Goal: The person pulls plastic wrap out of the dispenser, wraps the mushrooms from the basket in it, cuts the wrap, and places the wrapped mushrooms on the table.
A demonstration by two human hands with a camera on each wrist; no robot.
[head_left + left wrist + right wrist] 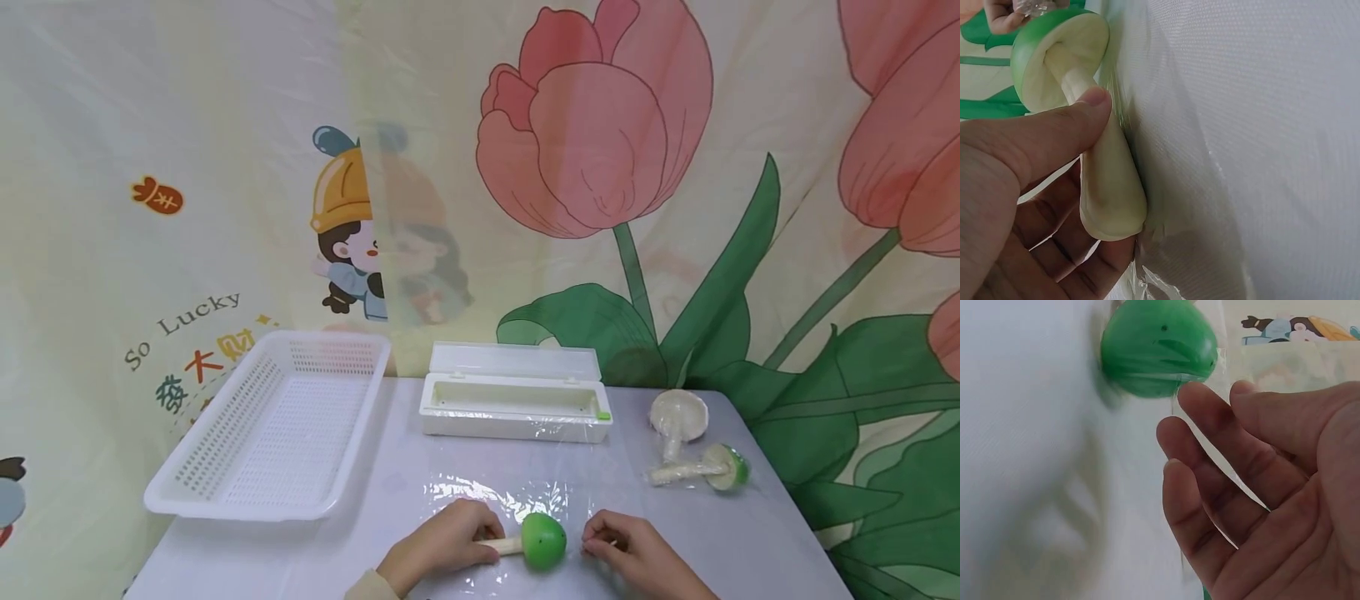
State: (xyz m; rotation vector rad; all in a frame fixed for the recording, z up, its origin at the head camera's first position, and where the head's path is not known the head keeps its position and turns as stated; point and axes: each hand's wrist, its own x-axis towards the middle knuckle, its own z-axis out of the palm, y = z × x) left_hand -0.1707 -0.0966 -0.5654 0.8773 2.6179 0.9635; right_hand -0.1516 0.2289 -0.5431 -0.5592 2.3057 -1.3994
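Note:
A toy mushroom [543, 542] with a green cap and pale stem lies over a sheet of clear plastic wrap [450, 487]. My left hand [453, 537] holds it by the stem, thumb on top and fingers beneath, as the left wrist view shows. To the right of the cap is my right hand [626, 546], its fingers bent. Thumb and index finger pinch the edge of the wrap, seen as a crumpled clear bit [1035, 6] in the left wrist view. The cap [1159, 347] is just beyond those fingertips in the right wrist view.
A white perforated basket [348, 450] stands at the left. Behind the hands is a white wrap dispenser box [517, 429], lid raised, with a green slider [603, 415]. Two wrapped mushrooms, one whitish [678, 414] and one green-capped [723, 467], lie at the right.

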